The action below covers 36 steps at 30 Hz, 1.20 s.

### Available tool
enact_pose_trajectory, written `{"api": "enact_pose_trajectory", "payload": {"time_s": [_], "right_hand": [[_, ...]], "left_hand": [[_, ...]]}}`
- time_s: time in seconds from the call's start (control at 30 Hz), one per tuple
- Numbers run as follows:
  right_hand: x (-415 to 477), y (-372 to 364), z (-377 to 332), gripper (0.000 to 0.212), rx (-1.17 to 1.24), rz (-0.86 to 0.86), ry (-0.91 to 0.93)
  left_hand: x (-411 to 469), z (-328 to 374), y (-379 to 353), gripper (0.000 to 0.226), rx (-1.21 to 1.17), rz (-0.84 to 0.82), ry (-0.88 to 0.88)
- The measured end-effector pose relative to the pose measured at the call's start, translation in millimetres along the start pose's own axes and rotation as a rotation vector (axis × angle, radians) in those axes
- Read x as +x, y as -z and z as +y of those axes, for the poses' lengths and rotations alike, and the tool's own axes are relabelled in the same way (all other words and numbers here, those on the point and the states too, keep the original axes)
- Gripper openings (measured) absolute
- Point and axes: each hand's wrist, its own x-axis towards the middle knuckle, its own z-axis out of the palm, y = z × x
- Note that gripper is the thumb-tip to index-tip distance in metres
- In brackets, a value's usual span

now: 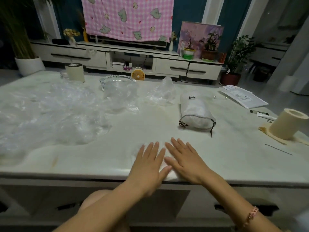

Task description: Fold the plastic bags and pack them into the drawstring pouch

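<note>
Fingers (pixel 156 148) straight, pressing flat translucent plastic bag (pixel 169 175).

- White pouch (pixel 194 109) with black cord, on pale marbled table (pixel 117 158)
- Clear bags (pixel 50 111)
- Pink gingham cloth (pixel 127 17), bear print
- Yellow fan (pixel 138 74)

From where I sit, the nearest plastic bag (pixel 169 175) is almost wholly covered by the left hand (pixel 148 163) and the right hand (pixel 185 161), so I see only a pale strip by the thumbs and cannot tell how it is folded. The heap of clear bags (pixel 50 111) runs off the left edge and its layers blur together, so I cannot count them. The dark print (pixel 192 97) on the drawstring pouch (pixel 195 111) is too small for me to read, and the two tiny round things (pixel 214 97) beside the papers (pixel 244 97) are too small to name.
</note>
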Motion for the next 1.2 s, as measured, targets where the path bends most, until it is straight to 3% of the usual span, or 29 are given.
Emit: {"api": "enact_pose_trajectory", "payload": {"time_s": [0.1, 0.2, 0.27, 0.37, 0.47, 0.63, 0.73, 0.83, 0.93, 1.07, 1.2], "right_hand": [[0.4, -1.2, -1.9, 0.095, 0.007, 0.020, 0.014], [-8.2, 2.2, -0.9, 0.062, 0.277, 0.210, 0.001], [-23.5, 8.3, 2.4, 0.047, 0.448, 0.361, 0.030], [-45.8, 13.0, 5.7, 0.038, 0.515, 0.261, 0.082], [-50.4, 3.9, 10.9, 0.035, 0.331, 0.176, 0.120], [-36.3, -1.8, 12.2, 0.028, 0.355, 0.312, 0.084], [-25.2, 7.5, 7.3, 0.018, 0.528, 0.399, -0.067], [-12.5, 16.7, 5.9, 0.025, 0.673, 0.418, -0.222], [-2.7, 18.2, 3.3, 0.028, 0.686, 0.450, -0.296], [4.1, 16.2, -3.5, 0.008, 0.749, 0.398, -0.371], [5.6, 13.3, -12.2, 0.036, 0.750, 0.366, -0.382]], "left_hand": [[-8.1, -24.3, -2.8, 0.094, -0.026, -0.014, -0.021], [-15.5, -32.3, 3.9, 0.115, -0.048, 0.001, -0.047], [-17.6, -35.5, 8.6, 0.102, -0.073, 0.055, -0.062], [-16.8, -39.7, 21.4, 0.070, -0.057, 0.243, -0.101], [-17.8, -42.8, 22.3, 0.078, -0.178, 0.143, -0.166], [-16.1, -44.1, 27.1, 0.063, -0.299, 0.128, -0.090], [-16.2, -43.8, 33.0, 0.064, -0.336, 0.083, -0.047], [-14.0, -47.3, 31.5, 0.070, -0.312, 0.071, -0.023], [-10.2, -51.7, 27.0, 0.054, -0.383, 0.128, 0.011], [-8.6, -52.8, 26.4, 0.014, -0.620, 0.292, 0.099], [-1.6, -56.4, 31.1, 0.042, -0.916, 0.350, 0.318]]}}
